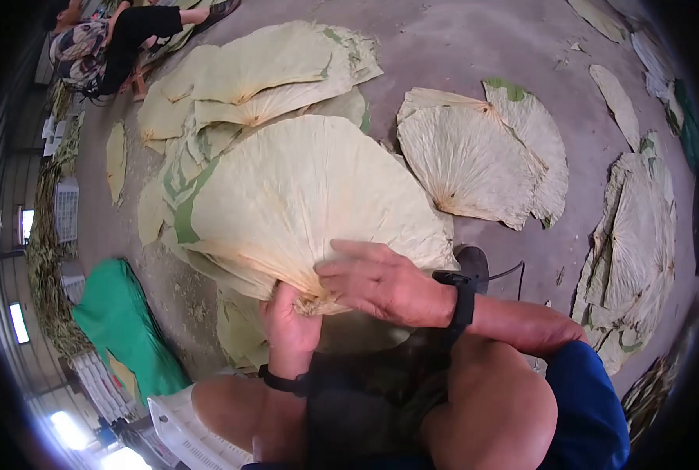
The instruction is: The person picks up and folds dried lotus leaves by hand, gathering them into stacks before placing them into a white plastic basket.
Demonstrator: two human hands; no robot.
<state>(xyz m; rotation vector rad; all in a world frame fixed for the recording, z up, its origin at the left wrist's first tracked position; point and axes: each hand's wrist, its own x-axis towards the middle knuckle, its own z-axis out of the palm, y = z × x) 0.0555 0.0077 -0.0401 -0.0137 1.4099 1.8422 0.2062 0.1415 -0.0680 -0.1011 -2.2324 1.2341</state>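
A large pale dried lotus leaf (302, 188), folded into a fan with a green patch at its left edge, spreads out in front of my knees. My left hand (292, 325) grips its gathered, brownish base from below, and the leaf hides most of those fingers. Across the lower right of the leaf lies my right hand (384, 286), its fingers stretched out and slightly blurred, touching the surface near the base. Under and behind this leaf is a stack of similar leaves (263, 66), overlapping one another.
More dried leaves lie in piles at the right (475, 160) and far right (635, 235). A green cloth (130, 329) drapes at the left, near a white plastic crate (196, 439). Another person (122, 39) sits at the upper left. My shoe (472, 266) rests beside the leaf.
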